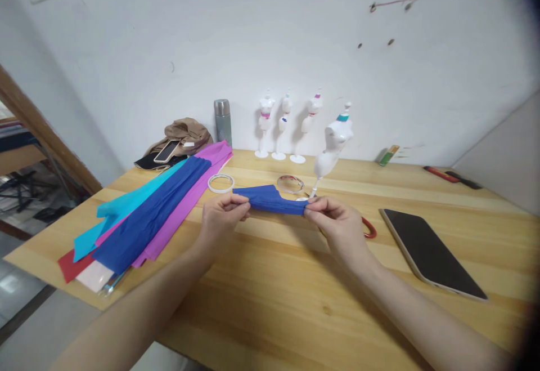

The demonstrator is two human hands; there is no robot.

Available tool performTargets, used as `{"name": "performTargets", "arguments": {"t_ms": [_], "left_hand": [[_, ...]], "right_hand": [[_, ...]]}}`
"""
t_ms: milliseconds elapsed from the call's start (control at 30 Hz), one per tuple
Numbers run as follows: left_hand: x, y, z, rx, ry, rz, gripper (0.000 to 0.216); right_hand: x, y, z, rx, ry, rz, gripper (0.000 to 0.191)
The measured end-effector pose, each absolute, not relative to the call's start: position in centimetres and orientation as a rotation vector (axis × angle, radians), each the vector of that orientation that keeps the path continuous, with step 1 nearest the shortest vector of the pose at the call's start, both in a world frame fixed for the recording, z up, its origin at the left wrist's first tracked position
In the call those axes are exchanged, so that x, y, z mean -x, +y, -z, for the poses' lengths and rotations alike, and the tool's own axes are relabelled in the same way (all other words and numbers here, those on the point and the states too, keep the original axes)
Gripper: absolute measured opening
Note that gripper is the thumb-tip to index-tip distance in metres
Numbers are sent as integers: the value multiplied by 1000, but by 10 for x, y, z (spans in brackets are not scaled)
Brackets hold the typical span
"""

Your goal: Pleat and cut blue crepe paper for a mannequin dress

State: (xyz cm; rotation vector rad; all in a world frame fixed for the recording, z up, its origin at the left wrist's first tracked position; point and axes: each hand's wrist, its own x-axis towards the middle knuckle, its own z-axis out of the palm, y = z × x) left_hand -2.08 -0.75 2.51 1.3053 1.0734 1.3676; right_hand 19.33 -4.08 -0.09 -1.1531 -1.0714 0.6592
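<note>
Over a wooden table (pixel 270 298) I hold a small piece of blue crepe paper (pixel 272 199) stretched between both hands. My left hand (pixel 221 216) pinches its left end. The right end is pinched by my right hand (pixel 337 222). Just behind the paper a white mini mannequin (pixel 333 146) with a teal collar leans on its stand. A tape roll (pixel 220 182) and a clear ring (pixel 290 183) lie beyond the paper. Red scissor handles (pixel 369 228) peek out from under my right hand.
Long crepe sheets in blue, teal, purple and red (pixel 143 216) lie at the left. A tablet (pixel 430 250) lies at the right. Three mini mannequins (pixel 287 126), a steel flask (pixel 222 120), a phone on cloth (pixel 169 150) and red-and-black tools (pixel 449 175) sit along the back.
</note>
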Motion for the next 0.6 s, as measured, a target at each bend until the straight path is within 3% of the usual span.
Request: {"name": "performTargets", "arguments": {"t_ms": [600], "left_hand": [[24,-1,-18,-1434,1122,-1353,10]], "right_hand": [[-192,-45,3,1183,-1274,-532,15]]}}
